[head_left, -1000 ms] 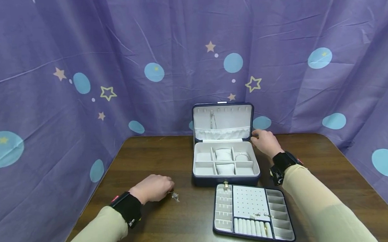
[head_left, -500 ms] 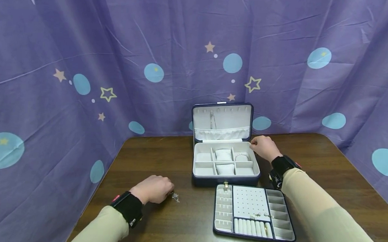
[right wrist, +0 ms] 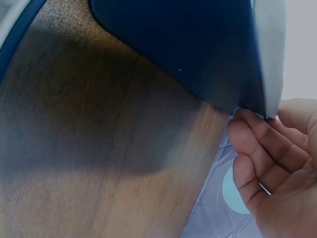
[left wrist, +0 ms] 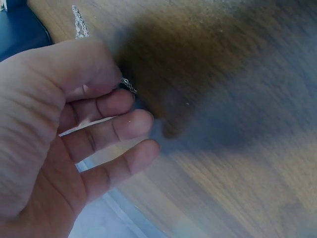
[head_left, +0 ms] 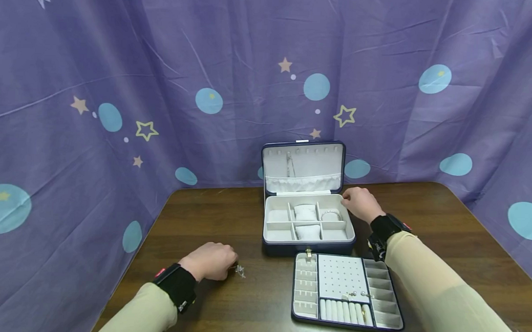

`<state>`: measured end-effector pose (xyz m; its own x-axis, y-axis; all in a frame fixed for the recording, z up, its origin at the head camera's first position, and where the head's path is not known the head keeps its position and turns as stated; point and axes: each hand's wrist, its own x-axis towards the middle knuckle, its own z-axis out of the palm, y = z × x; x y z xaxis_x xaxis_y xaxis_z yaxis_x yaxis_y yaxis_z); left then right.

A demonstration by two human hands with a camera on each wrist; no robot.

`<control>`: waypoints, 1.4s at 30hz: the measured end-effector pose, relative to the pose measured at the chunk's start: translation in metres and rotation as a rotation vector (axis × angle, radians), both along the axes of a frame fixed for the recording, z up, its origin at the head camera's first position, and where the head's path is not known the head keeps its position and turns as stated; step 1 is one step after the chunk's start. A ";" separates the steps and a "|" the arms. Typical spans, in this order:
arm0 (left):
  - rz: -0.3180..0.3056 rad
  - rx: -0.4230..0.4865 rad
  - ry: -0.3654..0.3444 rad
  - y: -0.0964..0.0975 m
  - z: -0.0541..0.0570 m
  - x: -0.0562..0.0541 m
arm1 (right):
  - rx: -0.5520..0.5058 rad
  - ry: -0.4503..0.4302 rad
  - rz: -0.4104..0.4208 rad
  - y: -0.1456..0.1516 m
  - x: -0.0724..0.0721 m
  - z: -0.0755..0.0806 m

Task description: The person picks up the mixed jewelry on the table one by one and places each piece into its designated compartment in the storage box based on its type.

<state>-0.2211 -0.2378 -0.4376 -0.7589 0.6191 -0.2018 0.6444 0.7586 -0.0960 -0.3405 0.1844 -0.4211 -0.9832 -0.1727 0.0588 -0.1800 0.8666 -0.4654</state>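
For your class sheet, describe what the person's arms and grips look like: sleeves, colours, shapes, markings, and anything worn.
The left sleeve and right sleeve are long, pale cream-yellow and plain. Past them sit a black left wristband and black right wristband, each with a small red mark and boxy fitting. The left grip and right grip wear no gloves.
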 end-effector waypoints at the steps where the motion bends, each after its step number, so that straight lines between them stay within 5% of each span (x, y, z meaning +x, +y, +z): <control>1: 0.000 0.004 -0.004 0.000 0.000 0.000 | 0.000 -0.002 -0.001 0.000 0.000 0.000; 9: -0.008 0.120 -0.073 0.002 0.011 -0.003 | 0.017 0.017 0.034 -0.001 0.003 -0.003; 17: -0.052 0.200 -0.053 0.008 0.027 -0.005 | 0.009 0.057 0.064 0.000 0.005 -0.006; 29: -0.134 0.226 0.087 0.010 0.061 -0.001 | -0.004 0.033 0.056 0.001 0.006 -0.002; 37: -0.187 0.322 0.224 0.011 0.084 -0.003 | 0.006 0.067 0.081 0.000 0.006 -0.006; 42: -0.178 0.368 0.247 0.016 0.103 -0.003 | 0.015 0.094 0.091 0.001 0.007 -0.009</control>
<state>-0.2245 -0.2220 -0.3345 -0.6324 0.7403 0.2282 0.7591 0.6510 -0.0081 -0.3334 0.1852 -0.4302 -0.9539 -0.2620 0.1464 -0.2999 0.8517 -0.4298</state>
